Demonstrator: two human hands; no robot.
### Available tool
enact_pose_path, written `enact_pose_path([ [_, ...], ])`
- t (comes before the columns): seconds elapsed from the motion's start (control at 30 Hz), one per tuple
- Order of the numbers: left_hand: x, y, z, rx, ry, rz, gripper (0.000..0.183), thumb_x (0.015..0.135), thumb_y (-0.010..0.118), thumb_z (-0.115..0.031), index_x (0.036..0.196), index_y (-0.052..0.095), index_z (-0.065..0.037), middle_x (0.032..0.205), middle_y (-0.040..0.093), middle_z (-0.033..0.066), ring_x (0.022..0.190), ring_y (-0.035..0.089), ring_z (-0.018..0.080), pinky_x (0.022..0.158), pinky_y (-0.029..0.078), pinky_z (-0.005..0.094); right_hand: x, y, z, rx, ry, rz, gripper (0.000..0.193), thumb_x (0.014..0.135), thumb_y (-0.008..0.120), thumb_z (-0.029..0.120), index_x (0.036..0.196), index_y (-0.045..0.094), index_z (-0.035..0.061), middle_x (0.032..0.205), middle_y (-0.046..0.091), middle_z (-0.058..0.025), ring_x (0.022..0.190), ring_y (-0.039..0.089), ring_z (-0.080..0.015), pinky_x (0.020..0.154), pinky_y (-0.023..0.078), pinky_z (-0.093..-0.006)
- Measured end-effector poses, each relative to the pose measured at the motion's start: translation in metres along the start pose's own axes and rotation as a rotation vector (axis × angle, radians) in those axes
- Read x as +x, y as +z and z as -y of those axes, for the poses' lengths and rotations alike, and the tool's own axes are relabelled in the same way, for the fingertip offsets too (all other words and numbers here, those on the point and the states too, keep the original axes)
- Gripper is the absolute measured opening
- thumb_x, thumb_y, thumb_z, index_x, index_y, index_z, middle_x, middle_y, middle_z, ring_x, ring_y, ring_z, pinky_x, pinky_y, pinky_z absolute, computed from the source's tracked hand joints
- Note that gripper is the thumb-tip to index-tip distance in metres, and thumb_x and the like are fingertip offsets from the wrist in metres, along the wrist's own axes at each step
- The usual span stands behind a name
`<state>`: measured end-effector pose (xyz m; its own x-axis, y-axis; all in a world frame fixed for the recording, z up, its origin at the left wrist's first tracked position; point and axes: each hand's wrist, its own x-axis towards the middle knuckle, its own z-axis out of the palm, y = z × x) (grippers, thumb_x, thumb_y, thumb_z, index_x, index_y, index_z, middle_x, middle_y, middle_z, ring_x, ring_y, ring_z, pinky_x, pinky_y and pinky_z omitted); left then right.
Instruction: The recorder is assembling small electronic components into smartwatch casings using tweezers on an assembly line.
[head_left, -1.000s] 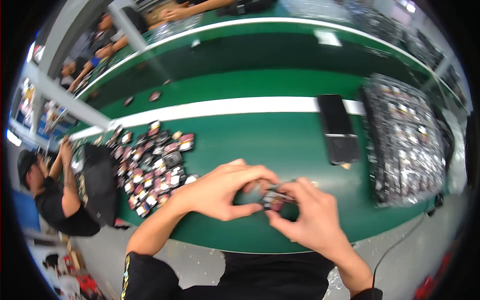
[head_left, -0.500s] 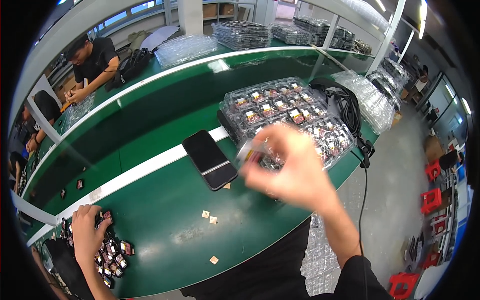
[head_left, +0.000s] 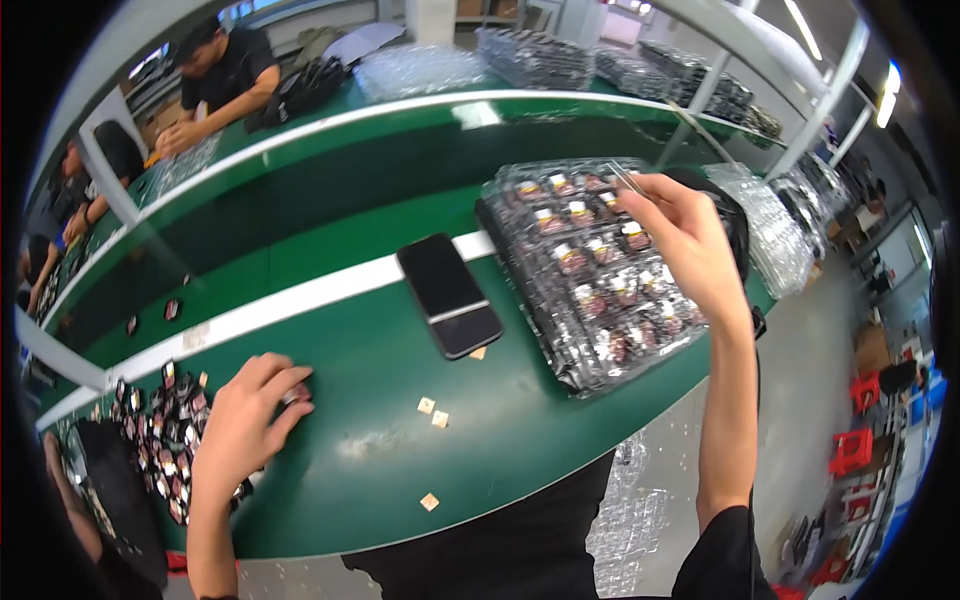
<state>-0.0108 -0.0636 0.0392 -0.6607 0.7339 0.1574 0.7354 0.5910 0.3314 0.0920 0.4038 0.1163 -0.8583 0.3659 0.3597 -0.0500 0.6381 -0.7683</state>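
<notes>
My left hand [head_left: 248,415] is over the green table at the left, fingers closed on a small dark part with a reddish face [head_left: 297,394]. Beside it lies a loose pile of similar small black parts [head_left: 165,440]. My right hand [head_left: 692,240] is above the far right of a stack of clear plastic trays [head_left: 540,330], whose pockets hold rows of small dark parts with white and yellow marks [head_left: 570,258]. Thin metal prongs, seemingly tweezers [head_left: 622,178], stick out between its thumb and fingers. Whether the prongs grip anything is too small to tell.
A black phone [head_left: 450,295] lies left of the trays. Small tan squares [head_left: 429,502] are scattered on the table [head_left: 350,480]. A white rail [head_left: 330,292] crosses behind. Clear trays [head_left: 770,230] and a black bag stand to the right; a person [head_left: 225,85] works across the bench.
My right hand has moved from the trays' near left to their far right. My left hand has come rightward off the pile with a small part. The view has shifted slightly.
</notes>
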Motion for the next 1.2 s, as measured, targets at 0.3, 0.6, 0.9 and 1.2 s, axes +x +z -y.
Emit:
enact_pose_path([
  [0.3,0.014,0.044,-0.023,-0.251,0.202,-0.004,0.064,0.082,0.093,-0.017,0.140,0.071,-0.004,0.131,0.071,0.0144,0.117,0.067,0.0364,0.101,0.056,0.0450,-0.116,0.111,0.057,0.187,-0.249,0.418,0.026,0.093,0.080,-0.006,0.118,0.082,-0.0024,0.084,0.073,-0.0119,0.064,0.066,-0.0162,0.057,0.049,-0.0291],
  [0.6,0.005,0.052,-0.012,-0.369,0.175,0.074,0.059,0.079,0.097,-0.023,0.132,0.077,-0.006,0.115,0.071,0.0085,0.105,0.065,0.0284,0.096,0.047,0.0412,-0.127,0.174,0.028,0.661,0.363,0.500,0.013,0.100,0.083,0.005,0.110,0.083,-0.0034,0.075,0.072,-0.0005,0.060,0.055,-0.0017,0.054,0.039,-0.0225],
  [0.9,0.007,0.057,-0.009,-0.406,0.170,0.109,0.061,0.072,0.099,-0.035,0.122,0.084,-0.005,0.096,0.073,0.0052,0.089,0.065,0.0239,0.084,0.039,0.0372,-0.137,0.186,0.013,0.228,-0.166,0.370,0.014,0.084,0.086,-0.005,0.098,0.083,-0.0018,0.069,0.064,-0.0034,0.048,0.049,-0.0083,0.045,0.034,-0.0272],
  [1.2,0.007,0.059,-0.005,-0.388,0.172,0.113,0.067,0.069,0.097,-0.045,0.123,0.085,-0.007,0.094,0.075,0.0038,0.085,0.064,0.0214,0.080,0.036,0.0370,-0.137,0.190,0.013,0.114,-0.210,0.392,0.019,0.078,0.087,-0.006,0.095,0.082,-0.0001,0.071,0.064,-0.0032,0.048,0.054,-0.0132,0.044,0.039,-0.0294],
])
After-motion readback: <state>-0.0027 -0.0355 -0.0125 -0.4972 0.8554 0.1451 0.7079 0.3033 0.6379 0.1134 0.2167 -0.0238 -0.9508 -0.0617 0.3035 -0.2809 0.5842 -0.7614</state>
